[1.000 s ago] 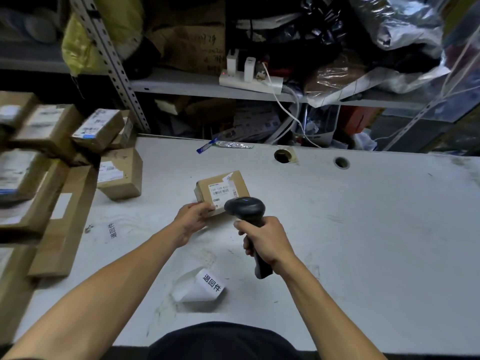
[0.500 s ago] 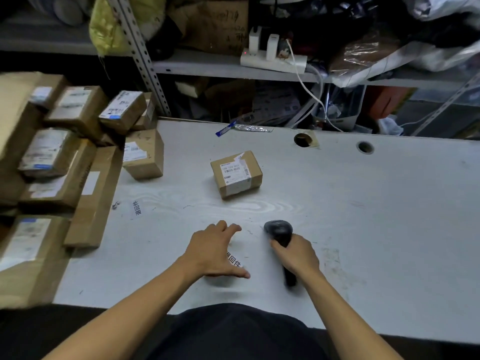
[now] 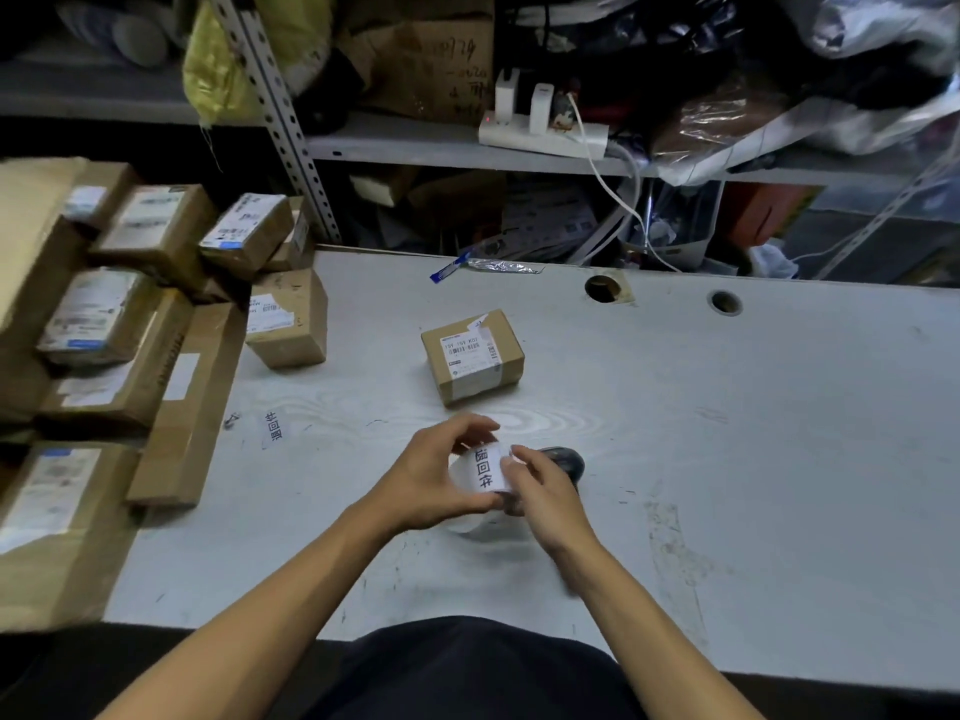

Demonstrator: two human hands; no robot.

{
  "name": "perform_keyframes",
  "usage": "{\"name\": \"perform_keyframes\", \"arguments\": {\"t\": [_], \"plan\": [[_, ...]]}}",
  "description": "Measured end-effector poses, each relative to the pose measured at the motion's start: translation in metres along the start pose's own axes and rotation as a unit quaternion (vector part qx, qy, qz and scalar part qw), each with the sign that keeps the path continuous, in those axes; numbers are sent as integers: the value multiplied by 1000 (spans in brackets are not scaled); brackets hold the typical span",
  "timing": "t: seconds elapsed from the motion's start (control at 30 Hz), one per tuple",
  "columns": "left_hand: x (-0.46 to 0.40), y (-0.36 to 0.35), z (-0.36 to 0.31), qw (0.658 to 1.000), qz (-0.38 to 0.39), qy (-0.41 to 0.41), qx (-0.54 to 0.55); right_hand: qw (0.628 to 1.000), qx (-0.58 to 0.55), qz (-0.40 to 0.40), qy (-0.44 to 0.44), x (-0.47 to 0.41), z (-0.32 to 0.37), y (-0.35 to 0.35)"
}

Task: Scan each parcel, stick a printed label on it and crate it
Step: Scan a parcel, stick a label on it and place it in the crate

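Both hands are at the frame's center, left hand (image 3: 431, 475) and right hand (image 3: 540, 491) pinching the printed label (image 3: 485, 467) just below the parcel (image 3: 472, 356) on the bench (image 3: 727, 433).

A white printed label (image 3: 488, 467) with black characters is held above the worktop (image 3: 727, 433) between both hands: the left hand (image 3: 434, 480) is curled around its left side, and its right edge is pinched by the right hand (image 3: 540, 493). A dark scanner (image 3: 566, 459) is seen lying just behind the right hand. A small labelled parcel (image 3: 472, 356) is set farther back, apart from the hands. More parcels (image 3: 156, 283) are stacked at the left.
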State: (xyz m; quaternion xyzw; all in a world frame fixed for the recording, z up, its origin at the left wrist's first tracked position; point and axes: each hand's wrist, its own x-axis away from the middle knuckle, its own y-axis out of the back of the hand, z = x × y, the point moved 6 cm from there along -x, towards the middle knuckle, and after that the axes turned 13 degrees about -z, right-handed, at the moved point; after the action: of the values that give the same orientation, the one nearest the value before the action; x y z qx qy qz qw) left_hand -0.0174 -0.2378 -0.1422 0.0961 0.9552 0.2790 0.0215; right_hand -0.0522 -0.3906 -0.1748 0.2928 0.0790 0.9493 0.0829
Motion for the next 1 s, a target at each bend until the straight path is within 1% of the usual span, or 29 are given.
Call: {"name": "perform_keyframes", "arguments": {"t": [0.03,0.1,0.17,0.27,0.33,0.37,0.43,0.5,0.67,0.83,0.9,1.0], "plan": [[-4,4,-5,1000,-9,-7,24,998,-46,25,-37,-1,3,-6],[-11,12,-10,999,-20,-15,45,984,-150,61,-73,-5,11,-12],[-15,19,-13,998,-36,-28,36,965,-238,68,-90,-8,19,-11],[-15,28,-15,992,-111,-63,-1,945,-307,55,-99,-12,24,-8],[-13,29,-14,986,-156,-57,-7,942,-319,46,-91,-13,24,-9],[-12,28,-14,985,-167,-53,-10,942,-323,38,-87,-14,24,-10],[-10,23,-11,985,-170,-41,2,941,-328,15,-83,-14,24,-10],[-9,20,-10,984,-173,-20,39,940,-330,-7,-84,-16,22,-10],[-9,15,-8,987,-129,25,96,946,-314,-41,-71,-19,19,-9],[-8,17,-1,992,-93,50,71,957,-279,-45,-67,-21,12,-7],[-7,18,0,994,-93,30,42,959,-270,-45,-67,-20,11,-7],[-2,19,-7,994,-109,-26,2,960,-268,-43,-65,-20,10,-8]]}}
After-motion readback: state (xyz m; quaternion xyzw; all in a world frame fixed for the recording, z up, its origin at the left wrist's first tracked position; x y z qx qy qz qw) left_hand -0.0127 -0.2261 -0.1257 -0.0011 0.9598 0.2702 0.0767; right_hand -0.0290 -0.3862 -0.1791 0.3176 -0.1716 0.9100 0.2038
